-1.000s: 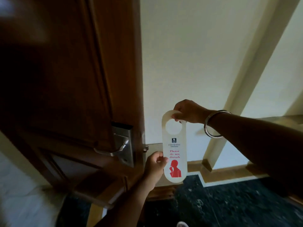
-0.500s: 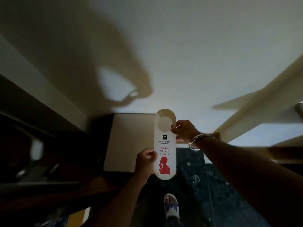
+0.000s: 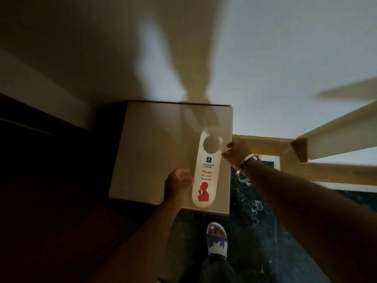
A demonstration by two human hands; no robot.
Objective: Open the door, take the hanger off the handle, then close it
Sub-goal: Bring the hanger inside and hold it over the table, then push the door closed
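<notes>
The hanger (image 3: 208,172) is a long white card with a round hole at its top, red "Please do not disturb" lettering and a red figure. Both my hands hold it flat over a pale square surface (image 3: 155,152). My left hand (image 3: 177,184) pinches its lower left edge. My right hand (image 3: 236,151), with a metal bangle on the wrist, pinches the upper right edge beside the hole. The door and its handle are out of view.
A dark wooden area (image 3: 51,180) fills the left side. A white wall (image 3: 265,58) rises ahead, with wooden trim (image 3: 336,131) running off to the right. Below is dark marble floor (image 3: 261,231), and my sandalled foot (image 3: 216,240) stands on it.
A second ago the wooden door and its metal handle were at the left; the view has swung away from them. The hanger, held in both hands, now lies lower over the pale surface.
</notes>
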